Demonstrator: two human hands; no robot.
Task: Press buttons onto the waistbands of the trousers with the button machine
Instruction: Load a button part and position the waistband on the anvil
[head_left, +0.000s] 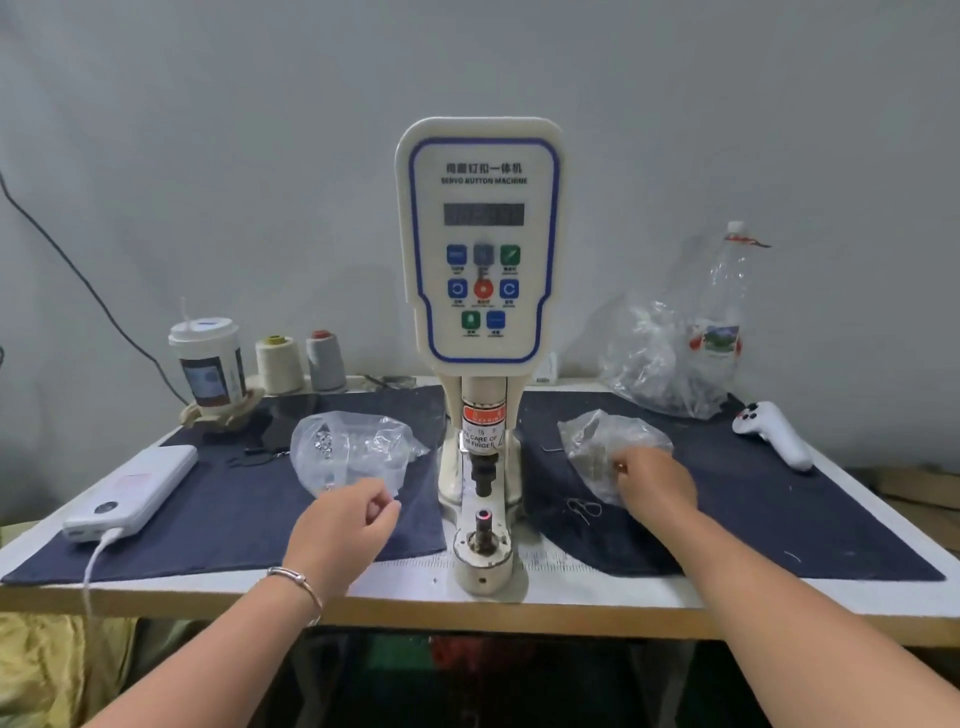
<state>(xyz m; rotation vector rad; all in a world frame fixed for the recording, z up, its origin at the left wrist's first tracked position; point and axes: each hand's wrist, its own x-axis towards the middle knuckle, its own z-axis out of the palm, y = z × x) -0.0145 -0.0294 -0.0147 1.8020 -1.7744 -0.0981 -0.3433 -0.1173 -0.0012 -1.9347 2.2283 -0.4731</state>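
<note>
The white servo button machine (480, 249) stands at the table's middle, its lower die (483, 515) lit red at the front. A clear bag of silver button parts (347, 447) lies left of it, and a second clear bag (597, 441) lies right. My left hand (343, 525) hovers just in front of the left bag with fingers curled; whether it holds a part is hidden. My right hand (652, 480) rests on the right bag, fingertips pinched at its plastic around something small. No trousers are in sight.
Dark blue cloth (208, 519) covers the table on both sides of the machine. A white power bank (132, 491) with cable lies left; a lidded cup (208, 364) and two thread cones (280, 364) stand behind. A white controller (774, 434) and crumpled plastic bottle (719, 322) sit right.
</note>
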